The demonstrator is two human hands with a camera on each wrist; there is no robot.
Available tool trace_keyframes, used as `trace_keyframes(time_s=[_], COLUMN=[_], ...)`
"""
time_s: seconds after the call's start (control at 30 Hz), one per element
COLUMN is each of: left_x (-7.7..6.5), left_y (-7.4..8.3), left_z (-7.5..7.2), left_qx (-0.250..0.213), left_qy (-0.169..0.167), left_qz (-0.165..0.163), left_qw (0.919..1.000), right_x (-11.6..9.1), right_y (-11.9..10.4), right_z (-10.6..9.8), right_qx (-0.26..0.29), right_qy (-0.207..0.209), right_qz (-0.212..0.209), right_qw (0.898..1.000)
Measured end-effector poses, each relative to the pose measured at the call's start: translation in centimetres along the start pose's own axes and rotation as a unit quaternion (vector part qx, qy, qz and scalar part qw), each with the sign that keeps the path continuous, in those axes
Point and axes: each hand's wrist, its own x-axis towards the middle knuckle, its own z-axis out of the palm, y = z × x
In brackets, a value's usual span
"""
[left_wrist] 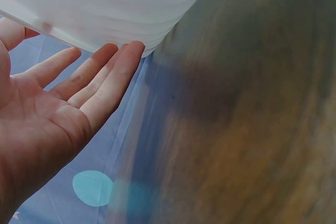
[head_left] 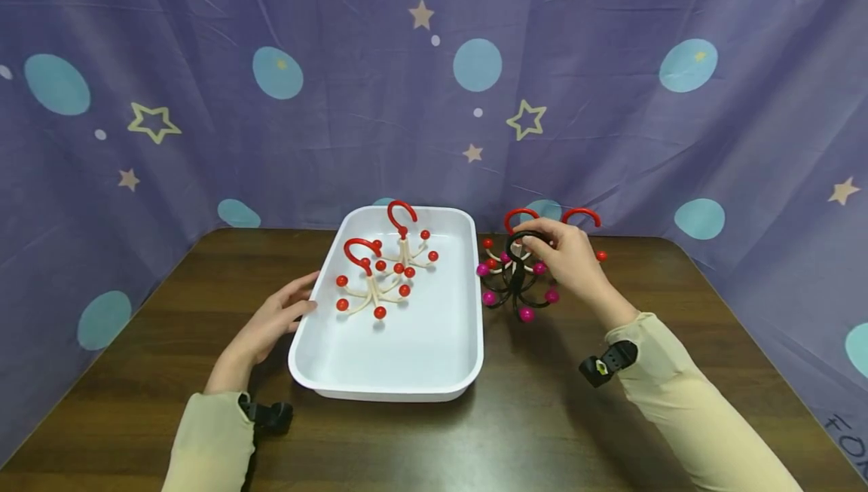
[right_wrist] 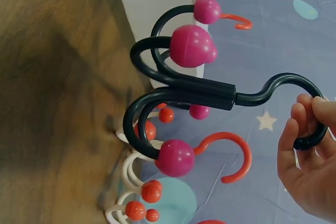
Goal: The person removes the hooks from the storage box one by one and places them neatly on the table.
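Observation:
My right hand [head_left: 573, 260] pinches the hook of a black multi-arm hanger [head_left: 518, 281] with magenta ball tips. It hangs upright just right of the white tray [head_left: 386, 356], and its curled arms spread below the hook in the right wrist view. Two cream hangers, a front one [head_left: 373, 294] and a back one [head_left: 404, 252], stand inside the tray with red hooks and red balls. At the tray's left side, my left hand [head_left: 267, 322] has its fingers extended; in the left wrist view the fingertips [left_wrist: 134, 51] reach the tray's outer wall.
Behind the black hanger, two more red hooks [head_left: 582, 213] rise, with cream arms and red balls [right_wrist: 151, 191] partly hidden by it and my hand. The brown wooden table [head_left: 407, 450] ends at a purple patterned curtain [head_left: 380, 138].

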Motion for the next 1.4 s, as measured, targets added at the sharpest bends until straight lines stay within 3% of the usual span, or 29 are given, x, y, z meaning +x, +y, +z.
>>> trace_keyframes(time_s=[0.23, 0.4, 0.6, 1.0, 1.23, 1.4], left_x=[-0.1, -0.1, 0.0, -0.1, 0.0, 0.1], left_y=[0.0, -0.1, 0.0, 0.1, 0.1, 0.1], left_z=[0.0, 0.0, 0.0, 0.0, 0.0, 0.1], left_qx=[0.001, -0.001, -0.002, -0.001, -0.002, -0.003], left_qy=[0.001, 0.003, 0.002, 0.003, 0.005, 0.002], left_qz=[-0.004, -0.003, -0.002, -0.006, -0.006, -0.006], left_qw=[1.0000, 1.0000, 1.0000, 1.0000, 1.0000, 1.0000], right_x=[-0.3, -0.5, -0.6, -0.6, -0.5, -0.6], right_y=[1.0, 0.9, 2.1, 4.5, 5.0, 5.1], right_z=[-0.4, -0.7, -0.6, -0.2, 0.2, 0.4], right_qx=[0.029, 0.015, 0.002, 0.027, 0.096, 0.114], right_qy=[-0.023, -0.044, -0.054, -0.070, -0.078, -0.079], right_qz=[0.017, 0.028, 0.014, 0.009, 0.037, 0.038], right_qw=[0.999, 0.999, 0.998, 0.997, 0.992, 0.990])
